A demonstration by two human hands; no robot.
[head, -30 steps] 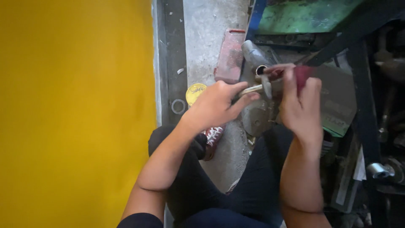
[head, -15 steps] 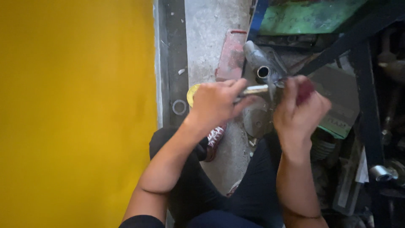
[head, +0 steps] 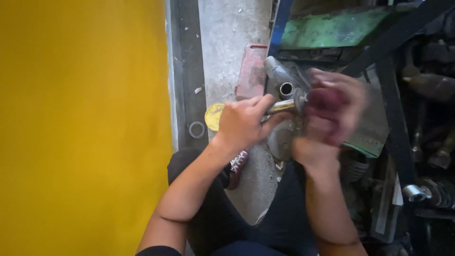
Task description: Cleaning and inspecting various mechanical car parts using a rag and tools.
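My left hand (head: 244, 122) grips a short shiny metal shaft (head: 283, 106) that points to the right. My right hand (head: 332, 114) is blurred with motion and closed around a dark red rag (head: 323, 102) at the shaft's right end. Just behind the shaft lies a grey metal casting (head: 277, 76) with a round bore. Both hands are held above my lap, over the concrete floor (head: 227, 42).
A yellow wall (head: 80, 128) fills the left. A yellow round lid (head: 214, 116) and a metal ring (head: 196, 129) lie on the floor by my left hand. A red block (head: 251, 71) lies ahead, a green plate (head: 332, 31) beyond, and dark machine parts (head: 426, 142) crowd the right.
Both hands have shifted slightly up and to the right with the shaft. My right hand is now moving fast over the shaft's end and blurs.
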